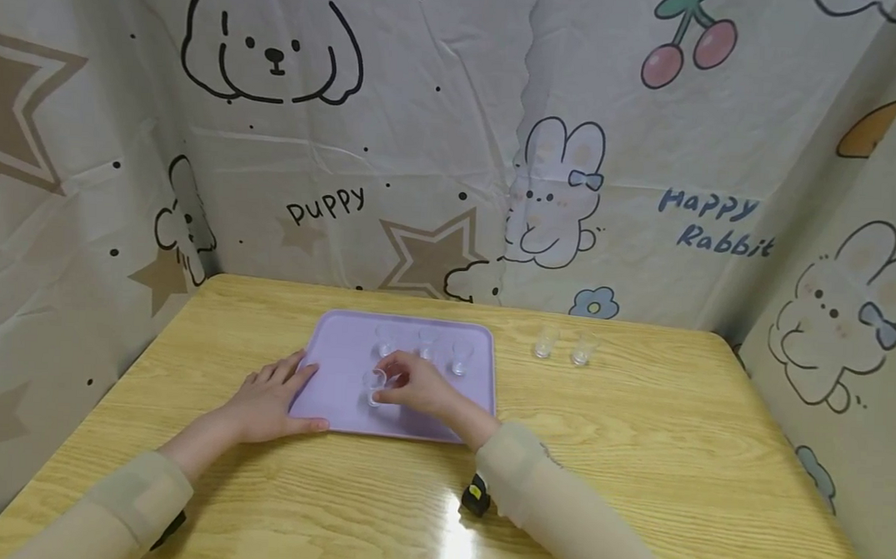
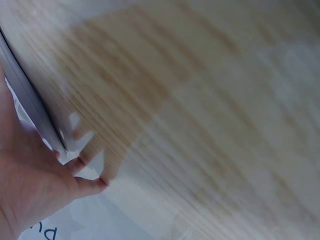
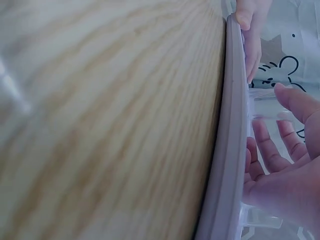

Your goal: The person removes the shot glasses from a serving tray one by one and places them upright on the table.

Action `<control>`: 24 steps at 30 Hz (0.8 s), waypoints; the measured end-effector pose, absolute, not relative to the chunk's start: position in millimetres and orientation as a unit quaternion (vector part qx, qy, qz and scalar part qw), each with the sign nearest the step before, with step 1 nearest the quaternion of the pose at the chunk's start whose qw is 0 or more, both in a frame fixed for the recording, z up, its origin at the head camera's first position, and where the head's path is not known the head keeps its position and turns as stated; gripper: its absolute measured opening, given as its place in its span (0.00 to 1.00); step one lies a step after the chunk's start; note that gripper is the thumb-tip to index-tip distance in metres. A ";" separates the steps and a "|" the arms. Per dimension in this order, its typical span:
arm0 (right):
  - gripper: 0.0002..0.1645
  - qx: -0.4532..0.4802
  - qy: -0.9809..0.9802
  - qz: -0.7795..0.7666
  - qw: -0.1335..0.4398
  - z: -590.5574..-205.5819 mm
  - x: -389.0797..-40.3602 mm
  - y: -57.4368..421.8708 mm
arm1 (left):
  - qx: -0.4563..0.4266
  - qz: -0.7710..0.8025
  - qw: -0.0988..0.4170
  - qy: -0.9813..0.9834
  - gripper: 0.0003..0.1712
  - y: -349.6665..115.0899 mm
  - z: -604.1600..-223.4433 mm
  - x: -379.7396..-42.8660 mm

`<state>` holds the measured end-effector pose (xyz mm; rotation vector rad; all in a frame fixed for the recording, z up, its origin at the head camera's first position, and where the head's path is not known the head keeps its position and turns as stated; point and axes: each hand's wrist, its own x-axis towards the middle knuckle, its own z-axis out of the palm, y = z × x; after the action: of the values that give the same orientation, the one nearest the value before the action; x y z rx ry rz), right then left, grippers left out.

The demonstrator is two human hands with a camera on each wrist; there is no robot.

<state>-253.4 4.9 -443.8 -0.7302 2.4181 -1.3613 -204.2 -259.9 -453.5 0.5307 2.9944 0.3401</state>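
Note:
A lilac tray (image 1: 325, 341) lies on the wooden table. My left hand (image 1: 270, 401) rests at its left edge, fingers spread along the side and thumb at the front left corner. Over the tray, my right hand (image 1: 422, 384) holds a small clear cup (image 1: 373, 385) between thumb and fingers. The cup stands upright at or just above the tray surface; the exact contact cannot be seen. Behind that hand, three more clear cups (image 1: 459, 359) stand on the tray. In the right wrist view, the right hand's fingers (image 3: 267, 147) curve beside the clear cup.
Two clear cups (image 1: 544, 344) (image 1: 582, 350) stand on the table to the right of the tray. A printed curtain (image 1: 438, 162) hangs along the back and both sides of the table (image 1: 635, 454). A small black device (image 1: 476, 495) sits under the right wrist.

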 end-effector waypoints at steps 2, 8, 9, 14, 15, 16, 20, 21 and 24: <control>0.20 -0.260 0.835 -0.466 0.131 -444.1 -253.5 4.7 | 0.173 0.111 0.040 0.978 0.61 -259.9 -453.3 -203.9; 0.20 -0.264 0.841 -0.455 0.127 -437.0 -251.2 8.1 | 0.170 0.114 0.040 0.978 0.60 -259.3 -453.0 -202.2; 0.20 -0.264 0.841 -0.455 0.127 -435.0 -250.8 9.5 | 0.170 0.114 0.040 0.978 0.60 -259.2 -453.1 -202.0; 0.21 -0.264 0.839 -0.458 0.127 -422.5 -251.7 21.8 | 0.171 0.115 0.039 0.978 0.60 -258.6 -452.5 -202.0; 0.20 -0.266 0.839 -0.458 0.124 -419.2 -251.9 24.9 | 0.171 0.115 0.039 0.978 0.60 -258.6 -452.2 -202.0; 0.21 -0.267 0.840 -0.456 0.121 -416.2 -252.4 28.2 | 0.172 0.116 0.039 0.978 0.60 -258.4 -451.8 -202.0; 0.20 -0.271 0.840 -0.457 0.114 -401.7 -252.5 42.9 | 0.174 0.119 0.032 0.977 0.60 -258.2 -452.7 -202.2; 0.20 -0.272 0.838 -0.458 0.115 -397.2 -252.1 47.3 | 0.175 0.121 0.029 0.977 0.59 -258.3 -453.2 -202.0; 0.20 -0.275 0.836 -0.461 0.114 -385.4 -252.8 61.8 | 0.176 0.128 0.023 0.976 0.59 -258.0 -454.9 -201.9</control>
<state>-252.8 61.8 -385.4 -0.8069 2.4512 -1.3508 -201.9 -258.0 -454.9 0.5445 3.0216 0.3962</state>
